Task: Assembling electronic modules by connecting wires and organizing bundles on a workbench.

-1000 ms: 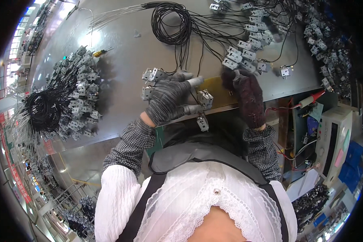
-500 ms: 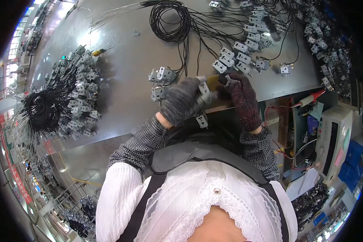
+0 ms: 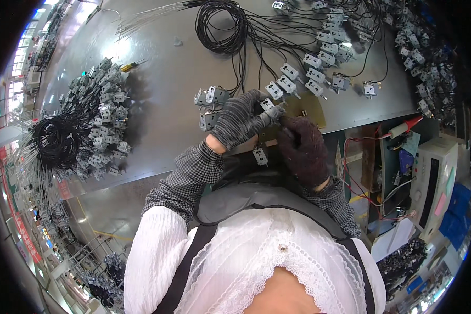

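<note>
Gloves meet at the near edge of the grey table [image 3: 167, 104]. I see my left hand [image 3: 239, 119] pinching a small metal part [image 3: 271, 108] between its fingertips, while my right hand [image 3: 302, 149] is curled shut just beside it; whether it grips anything, I cannot tell.

Grey-striped knit glove on left hand [image 3: 239, 119], dark maroon on right hand [image 3: 302, 148]; black coiled cables [image 3: 221, 26]; grey tabletop [image 3: 162, 78]; checked sleeves [image 3: 186, 178].
</note>
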{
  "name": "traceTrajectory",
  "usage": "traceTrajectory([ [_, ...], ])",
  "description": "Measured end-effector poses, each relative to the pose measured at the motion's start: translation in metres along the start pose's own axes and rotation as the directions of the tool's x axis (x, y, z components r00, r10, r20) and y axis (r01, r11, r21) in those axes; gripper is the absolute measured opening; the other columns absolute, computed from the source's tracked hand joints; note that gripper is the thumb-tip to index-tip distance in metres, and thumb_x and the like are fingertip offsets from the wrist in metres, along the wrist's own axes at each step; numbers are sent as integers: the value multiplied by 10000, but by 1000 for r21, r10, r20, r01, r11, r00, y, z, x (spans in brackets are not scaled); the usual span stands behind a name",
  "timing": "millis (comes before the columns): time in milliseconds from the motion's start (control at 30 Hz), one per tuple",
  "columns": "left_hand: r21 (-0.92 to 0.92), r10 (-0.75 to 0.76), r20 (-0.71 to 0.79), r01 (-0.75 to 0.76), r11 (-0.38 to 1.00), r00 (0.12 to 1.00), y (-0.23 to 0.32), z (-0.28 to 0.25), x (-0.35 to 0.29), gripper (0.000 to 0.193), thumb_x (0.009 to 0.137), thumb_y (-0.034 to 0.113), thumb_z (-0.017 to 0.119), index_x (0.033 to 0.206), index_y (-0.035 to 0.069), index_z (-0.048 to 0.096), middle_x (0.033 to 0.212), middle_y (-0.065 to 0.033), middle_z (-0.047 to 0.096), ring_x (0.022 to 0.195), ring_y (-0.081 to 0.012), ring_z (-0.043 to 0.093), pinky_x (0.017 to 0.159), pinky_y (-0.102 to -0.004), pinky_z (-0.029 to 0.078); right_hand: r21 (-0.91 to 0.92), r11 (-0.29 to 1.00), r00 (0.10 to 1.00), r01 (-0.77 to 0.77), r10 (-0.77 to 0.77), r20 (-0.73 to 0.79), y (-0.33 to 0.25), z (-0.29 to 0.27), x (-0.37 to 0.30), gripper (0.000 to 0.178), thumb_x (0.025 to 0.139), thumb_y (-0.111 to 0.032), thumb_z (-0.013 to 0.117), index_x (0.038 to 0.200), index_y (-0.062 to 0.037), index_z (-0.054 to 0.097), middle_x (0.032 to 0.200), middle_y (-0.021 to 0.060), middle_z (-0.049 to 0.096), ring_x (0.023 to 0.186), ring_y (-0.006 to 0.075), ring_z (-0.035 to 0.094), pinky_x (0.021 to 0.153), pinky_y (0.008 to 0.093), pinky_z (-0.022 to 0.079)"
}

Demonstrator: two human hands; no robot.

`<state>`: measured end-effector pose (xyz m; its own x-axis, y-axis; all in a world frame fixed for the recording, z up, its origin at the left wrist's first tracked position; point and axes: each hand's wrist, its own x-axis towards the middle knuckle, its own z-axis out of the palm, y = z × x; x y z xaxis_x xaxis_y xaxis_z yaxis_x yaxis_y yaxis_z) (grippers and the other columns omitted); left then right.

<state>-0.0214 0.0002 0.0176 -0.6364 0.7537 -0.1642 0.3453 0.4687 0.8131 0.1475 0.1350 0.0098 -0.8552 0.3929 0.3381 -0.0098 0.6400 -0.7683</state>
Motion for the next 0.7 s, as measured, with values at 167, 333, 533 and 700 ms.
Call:
traceTrajectory([
  [167,54,153,20,-153,987,988,0,0,-4,570,936,477,811,1222,-3,697,925,-173,772,851,-272,777,777,-391,612,316,840,874,-440,321,363,-10,-12,0,281,975,-88,724,1245,-25,675,1038,125,693,859,220,676,772,346,550],
  [333,83,73,90,-80,993,993,1,5,-4,525,935,372,838,1233,-35,691,969,-158,758,853,-243,757,798,-368,607,653,-343,450,-675,509,734,-29,-12,-14,315,1020,-127,681,1308,-11,628,1053,98,717,845,177,656,751,326,552],
  [533,113,256,-31,-251,961,966,-9,16,-11,563,900,414,830,1225,-20,683,998,-231,727,881,-390,739,781,-456,598,229,883,907,-410,370,200,3,6,-35,319,1068,-212,634,1283,19,586,1045,104,718,865,151,672,728,313,562],
  [700,79,216,-28,-213,974,976,-6,18,-11,569,890,409,837,1232,-18,678,1007,-229,721,893,-390,737,785,-453,598,460,588,746,-665,552,373,-3,5,-29,350,1051,-198,694,1278,31,559,1097,139,693,936,166,675,801,335,576],
])
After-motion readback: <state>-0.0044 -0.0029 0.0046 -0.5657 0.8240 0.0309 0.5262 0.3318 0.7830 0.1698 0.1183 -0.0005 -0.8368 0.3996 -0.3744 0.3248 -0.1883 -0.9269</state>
